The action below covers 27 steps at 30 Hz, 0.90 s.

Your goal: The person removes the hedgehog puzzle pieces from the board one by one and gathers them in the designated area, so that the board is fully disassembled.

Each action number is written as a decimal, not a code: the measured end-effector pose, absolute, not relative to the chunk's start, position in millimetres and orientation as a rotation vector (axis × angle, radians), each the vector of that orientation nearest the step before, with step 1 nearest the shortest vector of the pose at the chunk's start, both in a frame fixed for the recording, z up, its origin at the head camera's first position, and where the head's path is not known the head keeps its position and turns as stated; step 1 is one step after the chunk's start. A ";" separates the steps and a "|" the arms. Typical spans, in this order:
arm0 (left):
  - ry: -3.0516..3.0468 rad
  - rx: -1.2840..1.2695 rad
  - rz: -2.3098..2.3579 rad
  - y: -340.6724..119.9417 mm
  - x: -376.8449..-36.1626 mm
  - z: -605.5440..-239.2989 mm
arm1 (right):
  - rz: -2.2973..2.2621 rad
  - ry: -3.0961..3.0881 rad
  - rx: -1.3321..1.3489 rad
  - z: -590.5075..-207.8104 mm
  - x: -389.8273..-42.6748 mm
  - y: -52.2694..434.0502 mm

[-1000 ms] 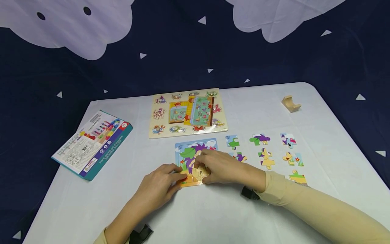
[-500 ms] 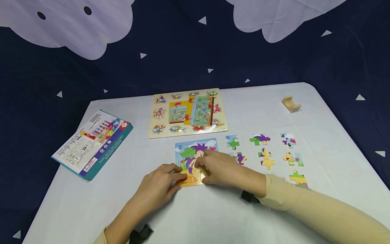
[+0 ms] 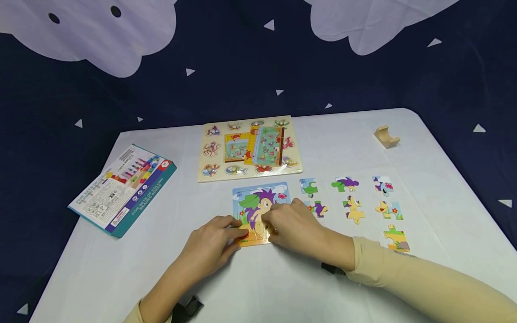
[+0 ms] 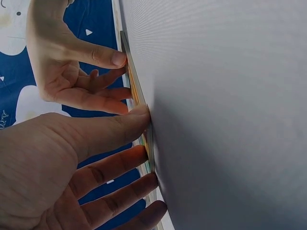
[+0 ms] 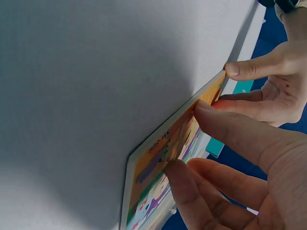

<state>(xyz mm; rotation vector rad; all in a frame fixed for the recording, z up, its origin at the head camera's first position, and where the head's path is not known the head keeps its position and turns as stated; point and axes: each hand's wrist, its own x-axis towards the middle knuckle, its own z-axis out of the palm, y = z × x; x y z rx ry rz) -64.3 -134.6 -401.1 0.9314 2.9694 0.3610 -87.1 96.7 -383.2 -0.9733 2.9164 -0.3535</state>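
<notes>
A square jigsaw puzzle board (image 3: 252, 202), showing a purple-haired hedgehog with a green leaf, lies flat on the white table. My left hand (image 3: 214, 242) holds its lower left corner, thumb at the near edge and fingers along the left side. Over the lower right part, my right hand (image 3: 296, 229) pinches a puzzle piece (image 5: 187, 136) down at the board's surface, largely hidden by thumb and fingers. To the right lie loose jigsaw pieces in rows, among them a blue-green one (image 3: 308, 187), a yellow one (image 3: 354, 210) and an orange-green one (image 3: 397, 238).
Behind the board lies a wooden sea-animal peg puzzle (image 3: 210, 163) with two aquarium picture cards (image 3: 268, 146) on top. A teal and white toy box (image 3: 123, 190) stands at the left. A small curved wooden block (image 3: 386, 137) sits at the back right.
My right hand has shifted slightly to the right and turned a little, its fingertips still at the same part of the board. My left hand stays in place.
</notes>
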 end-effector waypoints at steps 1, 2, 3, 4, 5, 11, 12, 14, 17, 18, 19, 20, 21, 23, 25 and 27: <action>2.971 0.933 0.360 -134.7 -64.3 -401.1 | -0.359 2.916 -0.979 -383.0 -87.3 96.9; 2.971 0.934 0.357 -134.8 -64.3 -401.2 | -0.366 2.913 -0.984 -383.0 -87.8 97.2; 2.973 0.935 0.355 -134.8 -64.3 -401.2 | -0.377 2.909 -0.989 -383.1 -88.5 97.5; 2.973 0.936 0.353 -134.8 -64.2 -401.2 | -0.387 2.900 -0.994 -383.2 -89.3 97.8; 2.972 0.935 0.354 -134.8 -64.2 -401.1 | -0.398 2.888 -0.997 -383.5 -90.3 98.3; 2.962 0.915 0.353 -133.6 -64.4 -399.7 | -0.517 2.759 -0.958 -385.5 -97.7 101.0; 2.959 0.910 0.353 -133.4 -64.4 -399.5 | -0.543 2.731 -0.942 -385.8 -99.1 101.4; 2.955 0.902 0.355 -133.2 -64.5 -398.9 | -0.583 2.679 -0.916 -386.2 -101.7 102.0; 2.950 0.897 0.361 -133.2 -64.6 -398.5 | -0.626 2.619 -0.901 -387.3 -105.3 103.2; 2.949 0.898 0.364 -133.3 -64.6 -398.4 | -0.635 2.605 -0.904 -387.5 -106.3 103.6; 2.949 0.899 0.366 -133.4 -64.7 -398.4 | -0.637 2.595 -0.911 -387.8 -107.3 104.0; 2.949 0.901 0.368 -133.4 -64.7 -398.4 | -0.639 2.587 -0.917 -387.9 -108.2 104.1; 2.948 0.903 0.370 -133.5 -64.7 -398.5 | -0.639 2.582 -0.924 -387.9 -108.9 104.3; 2.948 0.904 0.374 -133.7 -64.7 -398.6 | -0.636 2.575 -0.933 -387.7 -110.1 104.2; 2.946 0.903 0.374 -133.8 -64.6 -398.8 | -0.633 2.572 -0.938 -387.3 -110.9 103.9; 2.943 0.899 0.374 -133.8 -64.4 -399.0 | -0.633 2.568 -0.942 -386.8 -111.4 103.5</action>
